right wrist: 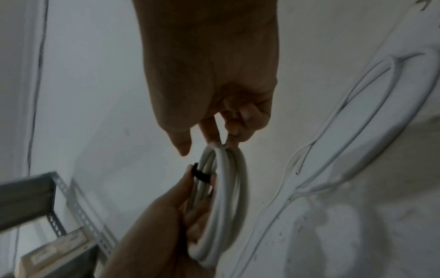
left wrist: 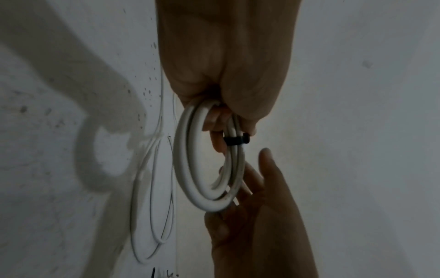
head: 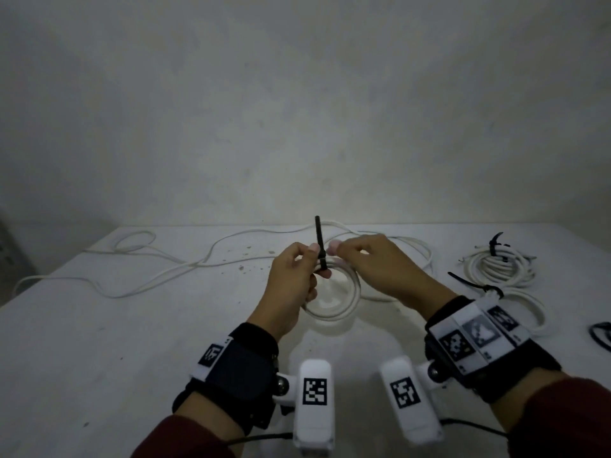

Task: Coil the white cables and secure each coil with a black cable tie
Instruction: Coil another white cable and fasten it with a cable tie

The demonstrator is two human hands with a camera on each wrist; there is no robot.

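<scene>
1. Left hand (head: 292, 276) pinches the black cable tie (head: 320, 242) against the white coil (head: 334, 299), held above the table (head: 99, 325), keeping the loops bunched
2. Right hand (head: 370, 262) grips the coil's far side (steadying, probably), tie tail upright for pulling

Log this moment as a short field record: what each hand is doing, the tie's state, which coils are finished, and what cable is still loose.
left hand: holds coil at the tie
right hand: fingers pinch the coil's top, beside the tie
tie: wrapped round the coil, tail sticking up
tied coils: two on the table's right side, ties on
loose cable: uncoiled, far left
spare tie: maybe a dark loop at the right edge, unclear
</scene>
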